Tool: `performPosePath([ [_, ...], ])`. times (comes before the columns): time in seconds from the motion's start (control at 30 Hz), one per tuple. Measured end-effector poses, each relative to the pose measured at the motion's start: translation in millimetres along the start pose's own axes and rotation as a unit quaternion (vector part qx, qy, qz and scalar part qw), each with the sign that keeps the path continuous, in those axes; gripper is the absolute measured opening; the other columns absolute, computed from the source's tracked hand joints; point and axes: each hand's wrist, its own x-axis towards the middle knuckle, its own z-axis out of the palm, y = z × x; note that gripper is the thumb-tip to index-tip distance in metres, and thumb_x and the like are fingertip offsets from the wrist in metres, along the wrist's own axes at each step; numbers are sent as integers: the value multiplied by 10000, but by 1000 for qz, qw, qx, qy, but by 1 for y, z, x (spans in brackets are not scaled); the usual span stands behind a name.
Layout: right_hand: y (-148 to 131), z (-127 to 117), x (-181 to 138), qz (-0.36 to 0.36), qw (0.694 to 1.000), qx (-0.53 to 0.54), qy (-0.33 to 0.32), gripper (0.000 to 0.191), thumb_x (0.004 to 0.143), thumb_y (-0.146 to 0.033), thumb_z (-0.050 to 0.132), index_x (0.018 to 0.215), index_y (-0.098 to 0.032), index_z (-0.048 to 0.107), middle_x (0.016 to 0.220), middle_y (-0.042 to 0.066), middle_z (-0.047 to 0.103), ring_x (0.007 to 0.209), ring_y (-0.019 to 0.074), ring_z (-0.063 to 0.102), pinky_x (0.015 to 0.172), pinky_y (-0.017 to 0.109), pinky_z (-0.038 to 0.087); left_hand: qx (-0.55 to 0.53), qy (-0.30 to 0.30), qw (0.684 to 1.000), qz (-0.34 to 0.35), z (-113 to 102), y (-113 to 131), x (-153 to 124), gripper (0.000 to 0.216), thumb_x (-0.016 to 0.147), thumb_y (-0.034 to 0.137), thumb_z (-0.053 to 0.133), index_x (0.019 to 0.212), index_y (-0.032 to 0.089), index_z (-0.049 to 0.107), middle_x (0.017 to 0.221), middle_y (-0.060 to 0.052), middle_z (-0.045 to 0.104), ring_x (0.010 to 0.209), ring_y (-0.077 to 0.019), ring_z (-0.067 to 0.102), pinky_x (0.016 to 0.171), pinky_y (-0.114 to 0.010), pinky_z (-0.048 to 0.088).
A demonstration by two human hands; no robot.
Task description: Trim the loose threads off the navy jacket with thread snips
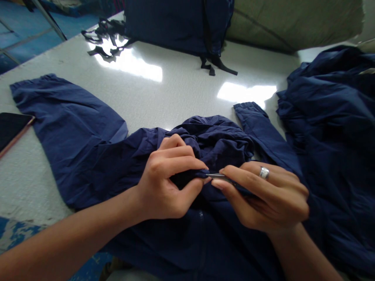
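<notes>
A navy jacket point(96, 168) with a zip down its front lies spread over the table, sleeves to the left and right. My left hand point(170, 179) pinches a small folded edge of it between thumb and forefinger, lifted above the bunched cloth. In my right hand point(263, 195), which wears a silver ring, are slim pointed metal thread snips point(218, 176). Their tip touches the pinched fabric just at the left fingertips. The rest of the tool is hidden by my right fingers, so whether its blades are apart cannot be made out.
A phone point(13, 127) lies at the left edge of the white table point(175, 93). More navy garments point(334, 117) are heaped on the right. A dark blue bag-like item point(172, 27) with black straps stands at the back, beside loose black straps point(108, 35) and a grey-green bundle point(293, 23).
</notes>
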Motion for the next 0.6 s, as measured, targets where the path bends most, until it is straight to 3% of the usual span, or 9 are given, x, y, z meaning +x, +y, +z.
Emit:
performPosePath([
  [0.23,-2,-1,2,34,999,-5,26,84,892,-194,772,884,-229,696,598,-40,678,458,123,609,464,261,474,-7,3,1000,-6,0,1,0,95,845,112,725,820,203,734,694,-24,730,663,-169,538,687,-373,499],
  [0.6,-1,0,1,24,999,-9,24,89,895,-238,778,884,-213,694,581,-36,664,447,118,596,450,260,464,-36,19,999,-18,0,1,0,89,836,106,740,825,192,762,700,-35,743,675,-174,553,657,-363,507],
])
